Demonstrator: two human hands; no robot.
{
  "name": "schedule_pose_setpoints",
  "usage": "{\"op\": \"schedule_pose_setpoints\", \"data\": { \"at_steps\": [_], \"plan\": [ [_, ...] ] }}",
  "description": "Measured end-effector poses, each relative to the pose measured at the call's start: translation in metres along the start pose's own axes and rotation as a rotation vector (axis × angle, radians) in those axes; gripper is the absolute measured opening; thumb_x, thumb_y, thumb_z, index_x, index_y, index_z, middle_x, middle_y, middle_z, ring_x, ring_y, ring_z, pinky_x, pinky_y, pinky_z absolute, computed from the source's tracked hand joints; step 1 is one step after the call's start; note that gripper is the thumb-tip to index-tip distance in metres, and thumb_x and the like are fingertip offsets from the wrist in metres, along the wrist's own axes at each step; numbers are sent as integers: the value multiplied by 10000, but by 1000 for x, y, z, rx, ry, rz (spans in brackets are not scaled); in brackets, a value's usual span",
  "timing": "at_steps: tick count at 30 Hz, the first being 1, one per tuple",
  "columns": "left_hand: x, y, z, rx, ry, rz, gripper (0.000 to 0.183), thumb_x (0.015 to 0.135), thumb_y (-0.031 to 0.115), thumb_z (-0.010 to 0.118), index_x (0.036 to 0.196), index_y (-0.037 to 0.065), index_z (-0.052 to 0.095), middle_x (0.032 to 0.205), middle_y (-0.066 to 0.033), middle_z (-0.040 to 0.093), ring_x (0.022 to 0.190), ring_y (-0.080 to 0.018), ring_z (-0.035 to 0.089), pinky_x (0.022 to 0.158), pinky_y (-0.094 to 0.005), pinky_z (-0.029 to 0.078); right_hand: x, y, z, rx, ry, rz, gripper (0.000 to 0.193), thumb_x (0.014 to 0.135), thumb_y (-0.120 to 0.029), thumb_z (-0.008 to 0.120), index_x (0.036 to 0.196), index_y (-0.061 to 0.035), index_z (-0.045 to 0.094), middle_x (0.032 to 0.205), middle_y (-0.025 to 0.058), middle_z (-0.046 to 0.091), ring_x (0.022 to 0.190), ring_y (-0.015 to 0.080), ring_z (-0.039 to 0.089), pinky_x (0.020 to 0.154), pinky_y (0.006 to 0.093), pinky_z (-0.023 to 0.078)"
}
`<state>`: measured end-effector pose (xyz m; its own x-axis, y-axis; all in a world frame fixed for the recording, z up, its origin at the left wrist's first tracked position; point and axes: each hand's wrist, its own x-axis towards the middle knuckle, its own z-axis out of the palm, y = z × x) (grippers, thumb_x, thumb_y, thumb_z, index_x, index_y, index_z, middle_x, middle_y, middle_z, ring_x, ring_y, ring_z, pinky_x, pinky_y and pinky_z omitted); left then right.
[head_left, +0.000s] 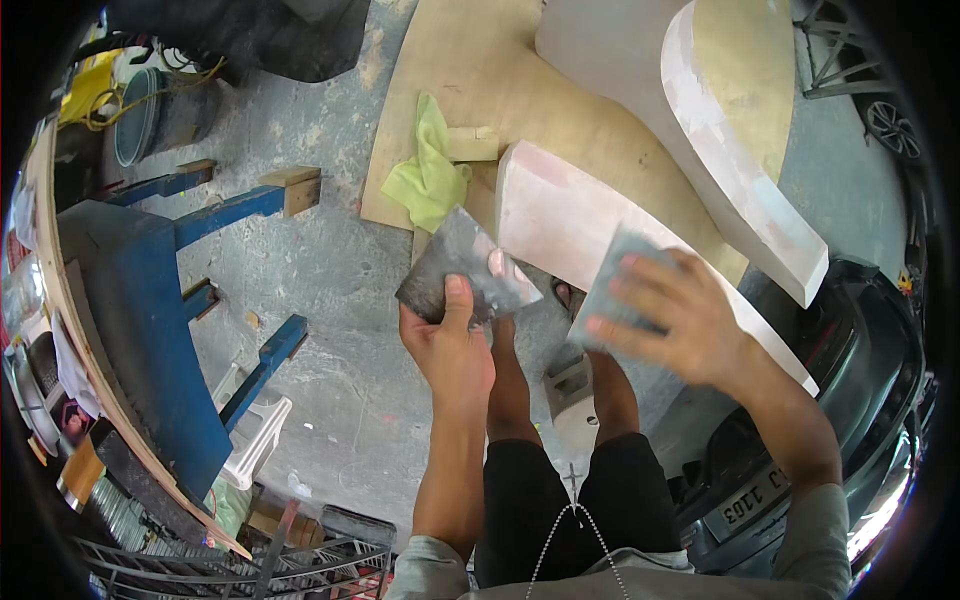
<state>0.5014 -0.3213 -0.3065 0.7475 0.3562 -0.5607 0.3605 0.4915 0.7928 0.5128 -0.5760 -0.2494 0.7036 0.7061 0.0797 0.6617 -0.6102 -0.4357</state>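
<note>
My left hand (450,345) grips a dark grey, smudged flat plate (445,262) with the thumb on top. Pale pinkish patches of what looks like putty lie on its right part. My right hand (680,315), smeared by motion, holds a flat, grey-blue rectangular sheet or spreader (608,285) whose exact kind I cannot make out. Below both hands, a long curved white piece (560,215) with a pinkish patch lies across a tan board (440,50). A lime-green cloth (430,175) is crumpled at the board's left edge, beyond my left hand.
A second curved white-edged piece (740,175) rests at the far right. On the left stands a blue-legged table (140,300) beside a white plastic stool (262,440). A dark car (850,370) is close on my right. A bucket (140,115) stands at the far left.
</note>
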Motion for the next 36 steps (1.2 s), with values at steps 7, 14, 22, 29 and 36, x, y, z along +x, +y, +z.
{"op": "schedule_pose_setpoints", "data": {
  "at_steps": [7,14,22,29,36],
  "plan": [
    [-13,-1,37,234,-54,126,311,954,35,678,1241,-13,568,1165,-92,662,1016,-185,646,919,-350,534,21,-9,19,-135,-74,-213,311,838,-244,626,1122,-144,701,1163,55,638,1237,248,552,940,481,489],
    [23,21,-44,259,258,223,439,941,131,724,1303,-17,527,1287,-154,614,1150,-258,616,1004,-397,507,8,30,49,-140,-121,70,328,835,-202,618,1155,-165,681,1163,57,618,1231,262,551,1080,502,399],
    [19,-25,-122,741,156,-36,363,973,149,682,1257,-20,532,1237,-135,610,1119,-229,594,1022,-391,462,39,58,95,-137,64,-5,329,839,-202,623,1164,-173,668,1140,52,616,1212,259,557,1096,501,402],
    [13,-37,-133,788,158,-54,286,966,192,696,1138,5,566,1069,-69,628,971,-157,576,899,-324,473,42,64,100,-152,19,-30,294,833,-200,629,1122,-153,659,1079,54,596,1177,261,565,1072,486,415],
    [10,-37,-135,785,91,-86,353,971,176,691,1238,-5,547,1176,-104,637,1058,-196,607,973,-359,472,15,59,85,-124,-166,78,380,832,-140,611,1206,-150,677,1188,94,606,1220,301,557,1088,491,401]
  ]
}}
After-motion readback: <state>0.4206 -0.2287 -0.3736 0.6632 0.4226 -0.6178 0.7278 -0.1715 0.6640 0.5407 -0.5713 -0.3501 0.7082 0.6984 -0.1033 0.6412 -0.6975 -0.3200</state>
